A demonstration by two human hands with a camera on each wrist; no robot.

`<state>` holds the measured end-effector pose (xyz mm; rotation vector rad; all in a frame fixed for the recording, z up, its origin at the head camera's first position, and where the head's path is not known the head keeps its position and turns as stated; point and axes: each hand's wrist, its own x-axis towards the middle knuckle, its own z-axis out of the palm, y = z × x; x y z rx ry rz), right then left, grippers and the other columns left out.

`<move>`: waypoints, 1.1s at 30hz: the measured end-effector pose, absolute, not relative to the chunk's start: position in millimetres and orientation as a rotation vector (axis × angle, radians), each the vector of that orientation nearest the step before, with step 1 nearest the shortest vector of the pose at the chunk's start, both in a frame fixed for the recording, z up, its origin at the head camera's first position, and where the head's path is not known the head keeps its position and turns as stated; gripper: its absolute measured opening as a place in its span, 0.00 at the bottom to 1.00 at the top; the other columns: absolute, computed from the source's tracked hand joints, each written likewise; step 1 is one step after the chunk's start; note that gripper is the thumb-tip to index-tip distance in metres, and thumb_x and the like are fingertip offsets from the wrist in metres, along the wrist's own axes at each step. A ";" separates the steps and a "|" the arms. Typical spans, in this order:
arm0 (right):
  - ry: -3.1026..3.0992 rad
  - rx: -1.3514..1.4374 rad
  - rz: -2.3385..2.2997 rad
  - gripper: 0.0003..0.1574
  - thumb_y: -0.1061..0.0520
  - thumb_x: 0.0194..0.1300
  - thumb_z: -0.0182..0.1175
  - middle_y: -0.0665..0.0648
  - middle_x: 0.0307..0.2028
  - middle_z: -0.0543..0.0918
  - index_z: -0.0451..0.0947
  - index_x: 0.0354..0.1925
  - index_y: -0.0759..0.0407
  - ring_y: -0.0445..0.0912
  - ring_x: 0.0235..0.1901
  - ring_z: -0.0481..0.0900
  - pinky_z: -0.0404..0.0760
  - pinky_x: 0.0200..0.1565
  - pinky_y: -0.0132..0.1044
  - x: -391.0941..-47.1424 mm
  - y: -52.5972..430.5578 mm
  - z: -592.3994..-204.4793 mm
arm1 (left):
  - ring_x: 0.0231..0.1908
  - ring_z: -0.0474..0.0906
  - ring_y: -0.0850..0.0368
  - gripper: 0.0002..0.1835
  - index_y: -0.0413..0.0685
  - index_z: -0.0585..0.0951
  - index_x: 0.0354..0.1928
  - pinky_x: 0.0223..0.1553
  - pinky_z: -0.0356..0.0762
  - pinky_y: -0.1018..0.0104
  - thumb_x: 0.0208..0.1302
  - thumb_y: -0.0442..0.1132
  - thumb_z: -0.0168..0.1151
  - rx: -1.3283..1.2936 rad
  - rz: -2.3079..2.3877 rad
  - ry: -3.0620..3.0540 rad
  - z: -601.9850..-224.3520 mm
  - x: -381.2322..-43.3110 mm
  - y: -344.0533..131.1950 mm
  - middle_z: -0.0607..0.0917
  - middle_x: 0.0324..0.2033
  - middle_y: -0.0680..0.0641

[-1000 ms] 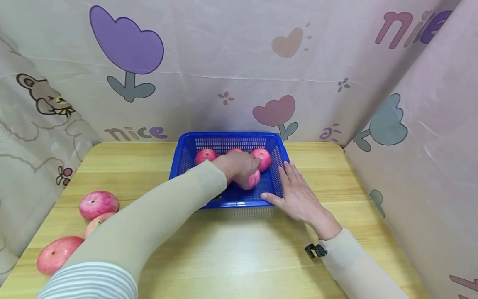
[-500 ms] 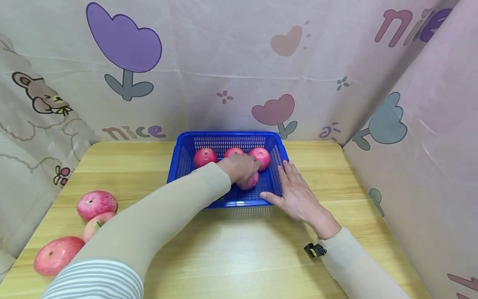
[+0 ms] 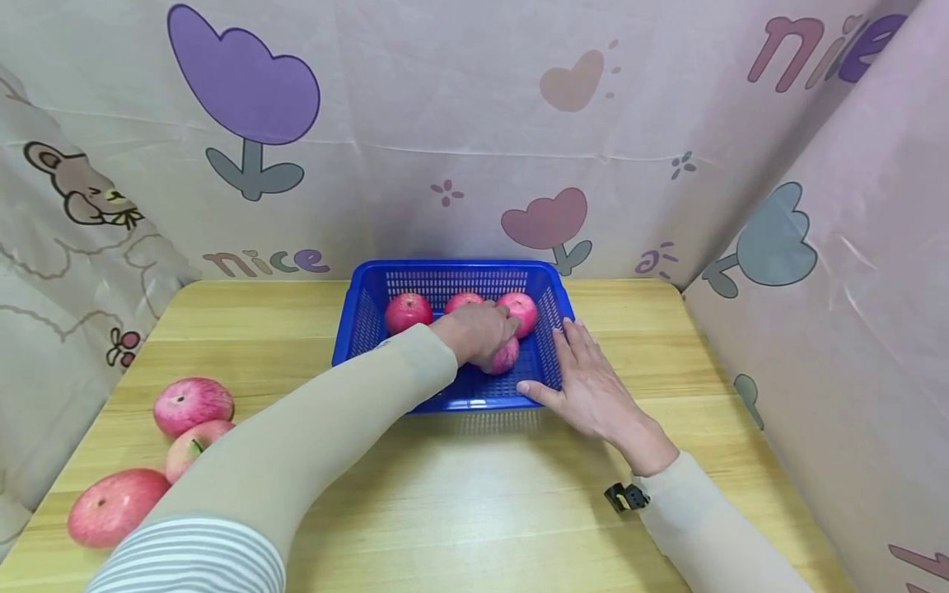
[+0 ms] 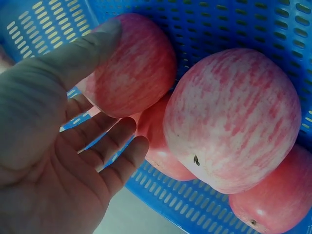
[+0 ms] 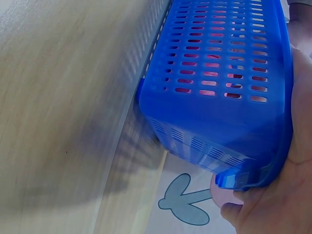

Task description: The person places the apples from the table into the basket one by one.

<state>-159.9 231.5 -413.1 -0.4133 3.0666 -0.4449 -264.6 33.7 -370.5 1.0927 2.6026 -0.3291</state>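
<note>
A blue plastic basket (image 3: 460, 265) stands near the back of the table with several red apples in it. My left hand (image 3: 482, 328) reaches inside and holds an apple (image 3: 506, 356) in the front right part. In the left wrist view the thumb lies over that apple (image 4: 141, 68), and the fingertips curl along its lower side. Beside it are a large striped apple (image 4: 234, 117) and two more apples partly behind. My right hand (image 3: 589, 387) rests on the basket's right rim, fingers straight, thumb at the front corner. The right wrist view shows its palm against the rim.
Three apples lie on the wooden table (image 3: 460, 511) at the left: a striped one (image 3: 193, 407), a paler one (image 3: 194, 445) partly behind the left sleeve, and a red one (image 3: 117, 506). A printed curtain (image 3: 415, 107) hangs behind the table and along both sides.
My left hand has shifted slightly right and up over the apple in the basket. My right hand stays on the rim, and the basket stays where it was.
</note>
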 end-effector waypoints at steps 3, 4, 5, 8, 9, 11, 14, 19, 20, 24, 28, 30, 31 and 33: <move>3.066 -0.412 -0.452 0.73 0.16 0.69 0.49 0.69 0.85 0.40 0.44 0.83 0.68 0.63 0.84 0.36 0.43 0.83 0.59 -159.9 231.8 -413.0 | 0.77 0.64 0.39 0.41 0.53 0.64 0.81 0.75 0.68 0.39 0.70 0.53 0.67 1.095 -0.306 2.594 -370.7 -264.8 33.3 0.68 0.78 0.41; 3.064 -0.411 -0.453 0.73 0.16 0.69 0.49 0.69 0.85 0.40 0.43 0.84 0.68 0.63 0.84 0.36 0.43 0.83 0.59 -159.7 231.9 -413.0 | 0.77 0.64 0.39 0.41 0.54 0.64 0.82 0.74 0.68 0.38 0.71 0.53 0.66 1.102 -0.306 2.594 -370.9 -264.6 33.6 0.68 0.78 0.41; 3.064 -0.408 -0.454 0.73 0.16 0.69 0.49 0.69 0.85 0.39 0.43 0.84 0.68 0.63 0.84 0.36 0.43 0.83 0.59 -159.5 232.0 -413.0 | 0.77 0.65 0.39 0.40 0.54 0.64 0.82 0.74 0.69 0.38 0.72 0.53 0.65 1.108 -0.304 2.596 -371.3 -264.4 33.9 0.69 0.77 0.41; 3.063 -0.405 -0.454 0.73 0.16 0.69 0.49 0.69 0.85 0.39 0.43 0.84 0.68 0.63 0.84 0.36 0.43 0.83 0.59 -159.3 232.2 -413.0 | 0.76 0.66 0.39 0.39 0.55 0.64 0.81 0.71 0.72 0.36 0.72 0.53 0.65 1.112 -0.316 2.607 -372.1 -263.8 35.2 0.70 0.77 0.41; 3.063 -0.404 -0.457 0.73 0.16 0.69 0.50 0.69 0.85 0.39 0.43 0.84 0.68 0.63 0.84 0.36 0.43 0.83 0.60 -159.2 232.2 -412.9 | 0.76 0.66 0.38 0.39 0.56 0.65 0.81 0.71 0.72 0.36 0.72 0.52 0.64 1.110 -0.322 2.613 -372.1 -263.5 35.7 0.70 0.76 0.41; 3.064 -0.403 -0.457 0.73 0.17 0.69 0.50 0.69 0.85 0.40 0.43 0.84 0.68 0.63 0.84 0.36 0.43 0.83 0.60 -159.3 232.3 -412.8 | 0.76 0.67 0.38 0.38 0.56 0.65 0.81 0.70 0.73 0.36 0.73 0.52 0.64 1.103 -0.334 2.622 -372.3 -263.1 36.5 0.71 0.76 0.40; 3.065 -0.405 -0.459 0.73 0.17 0.69 0.50 0.69 0.85 0.40 0.43 0.84 0.68 0.63 0.84 0.36 0.43 0.83 0.60 -159.4 232.2 -412.6 | 0.74 0.69 0.39 0.35 0.55 0.67 0.80 0.69 0.75 0.37 0.74 0.50 0.63 1.094 -0.353 2.633 -372.3 -262.7 37.0 0.72 0.75 0.40; 3.064 -0.407 -0.463 0.73 0.17 0.69 0.51 0.69 0.85 0.40 0.43 0.84 0.68 0.63 0.84 0.36 0.44 0.83 0.59 -159.4 232.0 -412.4 | 0.72 0.71 0.40 0.31 0.56 0.69 0.78 0.69 0.76 0.40 0.77 0.47 0.61 1.079 -0.364 2.639 -372.5 -262.7 36.2 0.73 0.74 0.39; 3.065 -0.407 -0.462 0.73 0.17 0.69 0.51 0.69 0.85 0.40 0.43 0.84 0.68 0.63 0.84 0.37 0.44 0.83 0.59 -159.5 232.0 -412.4 | 0.72 0.72 0.40 0.31 0.56 0.69 0.78 0.69 0.76 0.40 0.77 0.47 0.61 1.078 -0.360 2.639 -372.4 -262.6 36.0 0.73 0.74 0.39; 3.065 -0.410 -0.465 0.73 0.17 0.69 0.50 0.69 0.85 0.40 0.43 0.84 0.68 0.63 0.84 0.37 0.44 0.83 0.59 -159.4 231.8 -413.1 | 0.73 0.71 0.39 0.32 0.56 0.67 0.79 0.70 0.75 0.40 0.77 0.47 0.61 1.078 -0.339 2.632 -371.4 -262.3 34.3 0.72 0.74 0.39; 3.064 -0.407 -0.471 0.72 0.17 0.69 0.50 0.69 0.85 0.40 0.43 0.84 0.68 0.63 0.84 0.37 0.44 0.83 0.60 -159.2 231.8 -413.2 | 0.74 0.70 0.39 0.36 0.56 0.67 0.79 0.71 0.74 0.41 0.73 0.52 0.65 1.075 -0.311 2.628 -371.0 -262.9 32.6 0.72 0.75 0.40; 3.065 -0.402 -0.471 0.72 0.17 0.69 0.50 0.68 0.85 0.40 0.44 0.84 0.68 0.63 0.84 0.37 0.44 0.82 0.60 -159.3 231.8 -413.0 | 0.73 0.70 0.40 0.37 0.56 0.67 0.79 0.71 0.74 0.41 0.72 0.53 0.66 1.085 -0.315 2.629 -371.3 -263.4 32.3 0.72 0.74 0.40; 3.066 -0.401 -0.471 0.72 0.17 0.69 0.50 0.68 0.85 0.40 0.44 0.84 0.68 0.63 0.84 0.37 0.44 0.82 0.60 -159.3 231.7 -412.9 | 0.73 0.71 0.40 0.37 0.56 0.67 0.79 0.71 0.74 0.41 0.72 0.53 0.66 1.089 -0.321 2.630 -371.3 -263.5 32.2 0.72 0.74 0.40; 3.064 -0.399 -0.471 0.73 0.17 0.69 0.50 0.68 0.85 0.40 0.44 0.84 0.68 0.63 0.84 0.37 0.44 0.82 0.60 -159.3 231.3 -412.7 | 0.72 0.72 0.40 0.36 0.56 0.67 0.79 0.70 0.75 0.42 0.73 0.52 0.64 1.097 -0.333 2.636 -371.6 -263.3 32.0 0.73 0.73 0.40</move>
